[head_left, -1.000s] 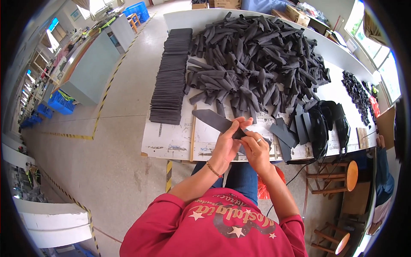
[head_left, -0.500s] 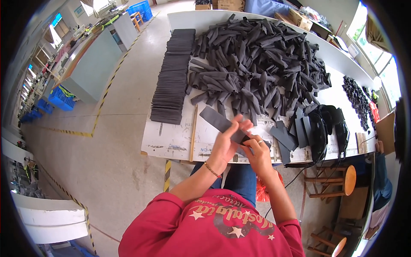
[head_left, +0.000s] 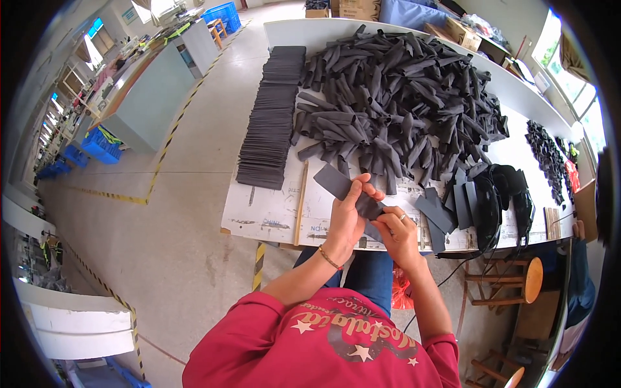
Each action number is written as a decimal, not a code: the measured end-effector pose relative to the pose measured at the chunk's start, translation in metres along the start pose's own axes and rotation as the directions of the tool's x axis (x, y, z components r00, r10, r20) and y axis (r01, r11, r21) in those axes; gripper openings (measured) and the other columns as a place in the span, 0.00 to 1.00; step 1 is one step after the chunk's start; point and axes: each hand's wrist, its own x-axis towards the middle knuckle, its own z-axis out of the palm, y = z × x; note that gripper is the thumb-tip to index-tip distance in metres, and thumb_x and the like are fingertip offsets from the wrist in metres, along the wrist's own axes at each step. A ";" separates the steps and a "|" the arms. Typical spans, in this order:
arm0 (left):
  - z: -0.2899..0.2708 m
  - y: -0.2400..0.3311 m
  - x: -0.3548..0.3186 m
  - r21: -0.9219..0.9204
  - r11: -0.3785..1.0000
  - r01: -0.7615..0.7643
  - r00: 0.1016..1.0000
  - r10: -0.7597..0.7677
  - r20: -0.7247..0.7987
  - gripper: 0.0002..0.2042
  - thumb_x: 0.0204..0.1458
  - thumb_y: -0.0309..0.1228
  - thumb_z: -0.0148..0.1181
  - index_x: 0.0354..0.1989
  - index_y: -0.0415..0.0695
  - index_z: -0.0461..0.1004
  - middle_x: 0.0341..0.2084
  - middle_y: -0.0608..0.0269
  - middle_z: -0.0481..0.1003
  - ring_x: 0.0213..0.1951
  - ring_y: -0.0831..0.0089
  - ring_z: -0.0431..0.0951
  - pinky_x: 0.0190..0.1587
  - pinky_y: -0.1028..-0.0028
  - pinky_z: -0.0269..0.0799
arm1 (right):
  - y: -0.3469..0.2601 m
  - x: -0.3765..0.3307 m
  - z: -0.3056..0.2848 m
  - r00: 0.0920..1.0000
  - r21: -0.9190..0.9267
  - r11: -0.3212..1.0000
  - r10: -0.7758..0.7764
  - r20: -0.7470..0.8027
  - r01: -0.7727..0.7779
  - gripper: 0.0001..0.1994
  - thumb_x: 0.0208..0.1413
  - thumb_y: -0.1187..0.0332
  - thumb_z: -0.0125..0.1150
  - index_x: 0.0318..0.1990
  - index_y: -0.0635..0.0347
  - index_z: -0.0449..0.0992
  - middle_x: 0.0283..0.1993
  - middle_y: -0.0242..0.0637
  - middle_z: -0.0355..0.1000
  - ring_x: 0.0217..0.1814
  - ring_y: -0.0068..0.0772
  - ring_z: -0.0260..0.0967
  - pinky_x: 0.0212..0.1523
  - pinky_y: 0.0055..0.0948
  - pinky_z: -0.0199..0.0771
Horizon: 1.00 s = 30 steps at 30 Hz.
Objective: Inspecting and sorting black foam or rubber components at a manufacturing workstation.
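Both hands pinch one flat dark grey foam strip (head_left: pixel 349 191) above the near edge of the white worktable (head_left: pixel 272 213): left hand (head_left: pixel 347 220) with fingers closed over its middle, right hand (head_left: pixel 396 231) gripping the lower end. Finished: long flat stack of dark grey pieces (head_left: pixel 272 119), left. Outstanding, by appearance: large loose heap of curled dark grey strips (head_left: pixel 407 90) behind.

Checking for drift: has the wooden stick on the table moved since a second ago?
No. The wooden stick lies beside the flat stack, same as before.
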 end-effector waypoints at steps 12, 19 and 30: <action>0.003 -0.006 -0.002 0.003 0.997 -0.071 0.997 0.071 -0.021 0.14 0.63 0.36 0.51 0.49 0.38 0.70 0.28 0.66 0.72 0.33 0.69 0.75 0.44 0.68 0.73 | -0.001 0.004 0.002 0.999 0.024 0.999 0.035 0.003 -0.035 0.08 0.43 0.79 0.68 0.31 0.65 0.74 0.37 0.44 0.72 0.33 0.46 0.72 0.32 0.35 0.73; 0.002 -0.007 -0.002 0.017 0.996 -0.085 0.996 0.086 -0.019 0.15 0.63 0.37 0.51 0.49 0.38 0.70 0.28 0.66 0.72 0.34 0.70 0.75 0.44 0.69 0.73 | -0.002 0.006 0.004 0.999 0.038 0.999 0.035 -0.012 -0.035 0.07 0.45 0.79 0.67 0.30 0.65 0.74 0.36 0.43 0.72 0.32 0.41 0.72 0.31 0.32 0.72; -0.002 0.001 0.002 0.103 0.989 -0.110 0.994 0.109 0.010 0.17 0.63 0.38 0.51 0.52 0.38 0.69 0.32 0.61 0.75 0.38 0.65 0.78 0.45 0.67 0.73 | -0.007 0.001 0.011 0.973 0.150 0.963 0.230 -0.024 -0.224 0.08 0.46 0.78 0.67 0.33 0.67 0.75 0.38 0.43 0.72 0.34 0.38 0.73 0.35 0.30 0.74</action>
